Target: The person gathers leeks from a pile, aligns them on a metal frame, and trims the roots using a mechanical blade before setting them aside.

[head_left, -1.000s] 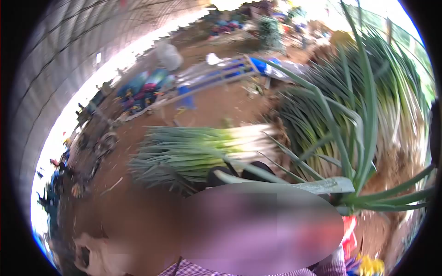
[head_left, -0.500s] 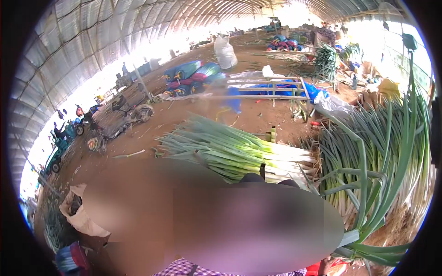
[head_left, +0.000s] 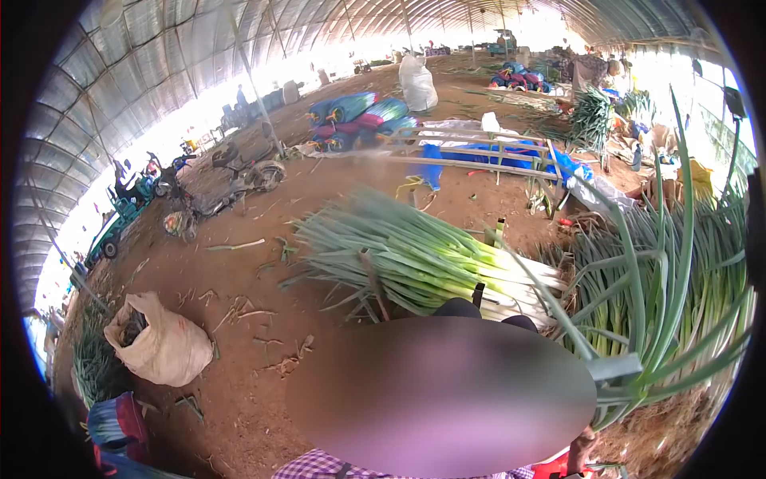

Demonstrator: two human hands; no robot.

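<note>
At the lower right edge of the blurred area, my right hand (head_left: 585,445) shows in part, closed at the lower end of some long green onions (head_left: 638,379). Their leaves rise and fan out to the right. My left hand does not show; a large blurred patch covers the lower middle. Ahead of it lies a thick pile of green onions (head_left: 431,255), green tops to the left and white stems to the right, between short upright stakes. More onions (head_left: 686,279) stand packed together on the right.
An open cream sack (head_left: 171,343) stands on the soil at lower left, near a wrapped bundle (head_left: 118,423). Further off are a motorbike (head_left: 239,180), coloured bundles (head_left: 351,120), a wooden frame (head_left: 479,160) over blue sheeting and a tall white sack (head_left: 417,84).
The view has shifted, moving the surroundings right. The blurred patch over the lower left has gone, uncovering the sack and soil. The onions at my right hand have changed angle.
</note>
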